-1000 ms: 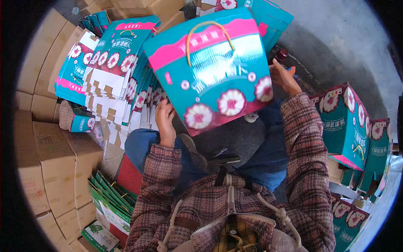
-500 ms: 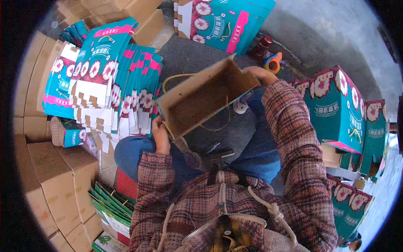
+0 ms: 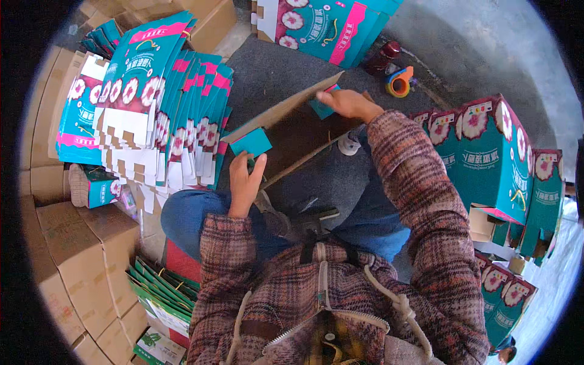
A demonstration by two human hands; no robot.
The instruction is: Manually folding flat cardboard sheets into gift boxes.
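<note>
Above my lap an unfolded cardboard box (image 3: 292,137) lies tilted, its brown inside facing up. Two small teal end flaps show: a left flap (image 3: 252,142) and a right flap (image 3: 322,108), both bent over the opening. My left hand (image 3: 244,185) is closed on the left flap, the thumb sticking up at its lower edge. At the far right end, my right hand (image 3: 353,104) is closed over the right flap, its fingers pressed together. The box's printed outside is mostly hidden.
Stacked flat teal cartons (image 3: 131,91) stand at left, above brown boxes (image 3: 85,261). Made-up teal cartons (image 3: 486,155) sit at right, another carton (image 3: 322,30) at the top. An orange tape roll (image 3: 399,82) lies beside a dark red bottle (image 3: 383,56). Green cartons (image 3: 161,292) are at lower left.
Both hands have moved from the box's sides to its end flaps, and teal flaps now show bent inward. The box sits slightly lower, and its cord handle is no longer plainly seen.
</note>
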